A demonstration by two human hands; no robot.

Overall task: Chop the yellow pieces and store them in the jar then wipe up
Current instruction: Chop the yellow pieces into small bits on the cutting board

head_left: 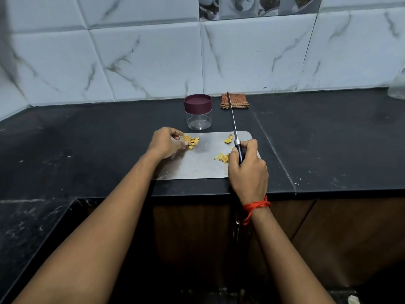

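In the head view, the left hand (165,142) lies at the far left corner of a flat grey rectangular cutting board (197,166). Its fingers are curled, and thumb and fingertips pinch a slice at the edge of a little heap of small cut yellow pieces (193,142). The right hand (247,165), with a red thread (255,206) tied round its wrist, is wrapped tight round the black handle of a long steel-bladed knife (233,119). The blade points away toward the far wall, and its tip crosses in front of the cloth in this view. Whether the blade touches the board cannot be told.

More yellow slices lie just left of the right hand, and a few more on the far side of the board beside the blade. A clear round jar (198,117) with its maroon lid on stands just beyond the board's far edge. Right of it, against the wall, is a folded orange checked cloth (238,101).

The board sits on a black stone counter (87,139) that turns a corner at the left. White marble-veined wall tiles (153,62) rise behind, brown cabinet doors (190,238) sit below, and a clear bottle (397,88) shows at the far right edge
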